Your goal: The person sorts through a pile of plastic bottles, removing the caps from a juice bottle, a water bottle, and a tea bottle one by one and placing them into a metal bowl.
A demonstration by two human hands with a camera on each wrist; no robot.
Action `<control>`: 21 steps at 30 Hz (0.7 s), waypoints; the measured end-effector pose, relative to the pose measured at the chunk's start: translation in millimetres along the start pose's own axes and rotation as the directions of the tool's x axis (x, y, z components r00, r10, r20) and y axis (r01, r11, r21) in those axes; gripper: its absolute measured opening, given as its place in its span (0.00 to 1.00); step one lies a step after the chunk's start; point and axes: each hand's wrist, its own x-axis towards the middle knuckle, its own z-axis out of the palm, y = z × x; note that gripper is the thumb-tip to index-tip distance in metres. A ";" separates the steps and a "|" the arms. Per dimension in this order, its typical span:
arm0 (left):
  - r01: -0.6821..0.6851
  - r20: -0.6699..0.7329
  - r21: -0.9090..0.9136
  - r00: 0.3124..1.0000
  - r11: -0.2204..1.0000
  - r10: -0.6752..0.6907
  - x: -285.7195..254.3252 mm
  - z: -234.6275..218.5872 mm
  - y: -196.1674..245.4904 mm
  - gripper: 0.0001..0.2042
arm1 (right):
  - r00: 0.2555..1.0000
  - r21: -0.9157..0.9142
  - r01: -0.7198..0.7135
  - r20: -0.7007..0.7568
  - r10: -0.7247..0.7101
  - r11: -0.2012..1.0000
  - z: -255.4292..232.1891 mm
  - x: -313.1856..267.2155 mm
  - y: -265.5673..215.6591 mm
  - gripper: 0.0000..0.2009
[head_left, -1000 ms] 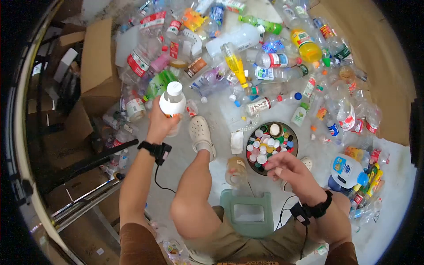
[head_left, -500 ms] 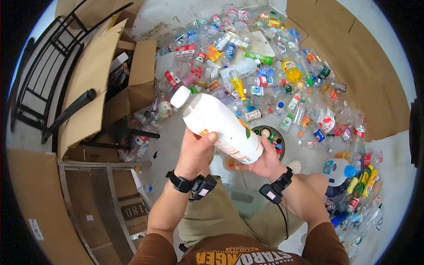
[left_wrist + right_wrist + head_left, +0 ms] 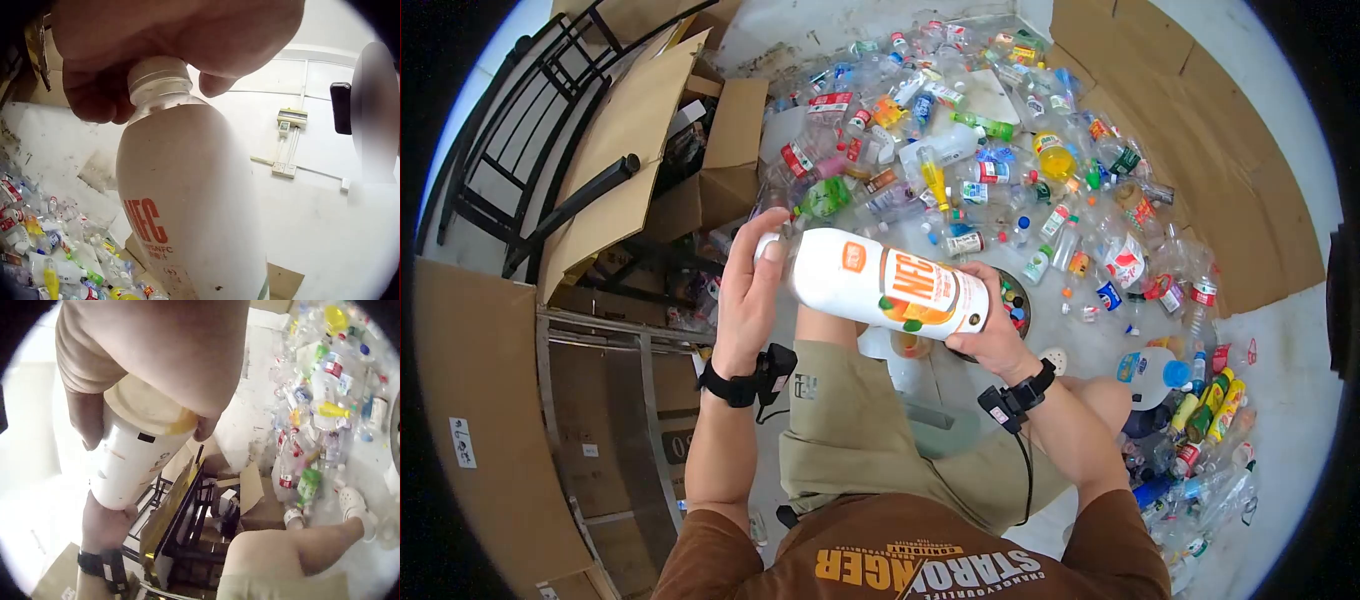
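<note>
A white juice bottle [image 3: 840, 285] with orange NFC lettering lies almost level in front of my body. My left hand [image 3: 743, 290] pinches its white cap [image 3: 157, 70], thumb on one side and fingers on the other. At the opposite end my right hand [image 3: 998, 340] grips the bottle round its base [image 3: 147, 403]. The right wrist view shows the round bottom between thumb and fingers. Beneath the bottle, partly hidden by the right hand, stands a round tray of loose bottle caps [image 3: 1014, 305].
A wide heap of plastic bottles [image 3: 940, 145] covers the floor ahead and to the right. Cardboard boxes [image 3: 735, 125] and a black metal frame [image 3: 530, 150] stand on the left. A green stool [image 3: 940, 425] sits between the legs.
The left hand lifted the bottle from low on the left, and the right hand came over from near the caps to grip its base. The left hand then shifted from the bottle's body to its cap.
</note>
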 end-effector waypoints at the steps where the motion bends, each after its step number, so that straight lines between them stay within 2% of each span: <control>1: -0.050 -0.083 0.022 0.995 0.999 0.052 -0.4 7.9 3.0 0.15 | 0.997 -0.097 0.074 0.019 -0.073 0.992 -2.1 0.9 0.9 0.46; 3: 0.141 -0.066 0.014 0.988 0.990 -0.140 -2.2 5.5 5.1 0.14 | 0.976 -0.282 0.219 0.076 -0.206 0.934 -6.3 3.2 2.1 0.48; 5: 0.229 -0.056 -0.013 0.972 0.973 -0.229 -3.4 4.7 3.8 0.13 | 0.969 -0.433 0.247 0.108 -0.221 0.867 -6.8 2.5 0.1 0.48; 6: 0.221 -0.056 -0.039 0.973 0.975 -0.223 -3.6 5.1 1.7 0.12 | 0.966 -0.505 0.259 0.125 -0.227 0.823 -6.3 2.5 -1.1 0.48; 7: 0.213 -0.057 -0.064 0.975 0.975 -0.217 -3.5 5.7 -0.4 0.11 | 0.988 -0.323 0.154 0.052 -0.145 0.934 -5.8 2.7 -1.9 0.46; 8: 0.133 -0.047 -0.044 0.990 0.990 -0.135 -3.3 6.0 -2.4 0.10 | 0.999 -0.118 0.047 -0.001 -0.047 0.992 -4.9 3.2 -2.3 0.44; 9: 0.052 -0.037 -0.025 0.998 0.998 -0.053 -3.6 6.2 -4.5 0.10 | 0.998 0.097 -0.057 -0.032 0.061 0.994 -4.8 3.4 -2.2 0.44; 10: -0.029 -0.026 -0.007 0.999 1.000 0.029 -3.8 6.5 -6.1 0.10 | 0.972 0.151 -0.224 -0.037 0.232 0.963 -8.2 3.8 -1.3 0.42; 12: -0.162 -0.012 0.049 0.987 0.986 0.163 -3.8 9.4 -5.6 0.10 | 0.836 0.257 -0.526 -0.016 0.548 0.811 -17.8 4.8 1.8 0.42; 13: -0.229 -0.003 0.078 0.973 0.970 0.230 -3.5 10.7 -4.9 0.11 | 0.807 0.242 -0.555 -0.074 0.586 0.795 -13.6 3.8 6.3 0.40; 16: -0.363 -0.022 0.118 0.930 0.924 0.368 -1.5 11.8 -10.5 0.11 | 0.725 0.425 -0.640 0.059 0.686 0.640 -13.6 3.6 18.2 0.40; 17: -0.372 -0.036 0.133 0.925 0.919 0.379 -1.5 11.3 -13.0 0.11 | 0.717 0.486 -0.622 0.037 0.696 0.614 -12.2 2.7 18.9 0.36; 20: -0.385 -0.134 0.319 0.886 0.866 0.443 -1.8 15.9 -11.6 0.10 | 0.784 0.597 -0.567 0.179 0.595 0.568 0.8 -1.5 9.0 0.32; 21: -0.348 -0.155 0.372 0.891 0.861 0.428 -1.3 18.1 -13.5 0.10 | 0.847 0.614 -0.501 0.203 0.491 0.610 -1.3 -1.5 13.3 0.28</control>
